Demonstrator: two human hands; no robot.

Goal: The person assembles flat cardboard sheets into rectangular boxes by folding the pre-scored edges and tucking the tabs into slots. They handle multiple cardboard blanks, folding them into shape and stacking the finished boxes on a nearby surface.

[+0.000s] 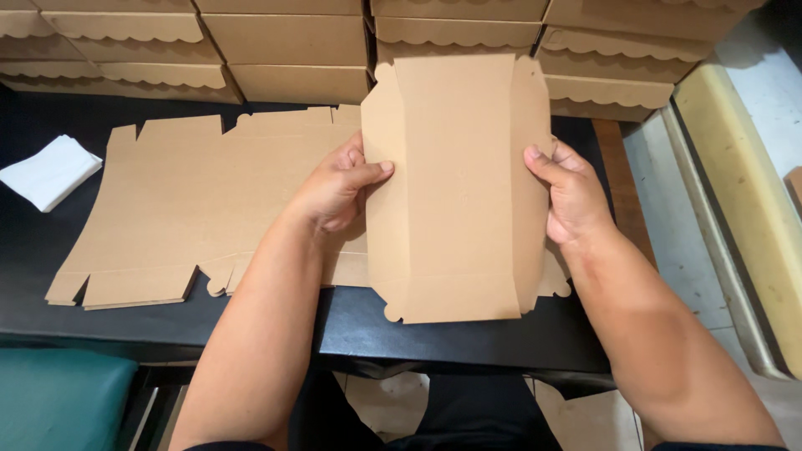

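A brown die-cut cardboard box blank [455, 192] is held upright-tilted in front of me, its side flaps folded inward along the creases. My left hand [338, 185] grips its left edge with the thumb on the front face. My right hand [566, 190] grips its right folded flap, thumb on the front. Under it, a stack of flat, unfolded blanks [192, 209] with scalloped tabs lies on the black table [351, 326].
Several folded cardboard boxes with scalloped lids [292, 50] are stacked in rows along the table's back. A folded white cloth [48, 171] lies at the far left. A green seat cushion [63, 397] is at lower left; a pale ledge [743, 184] runs on the right.
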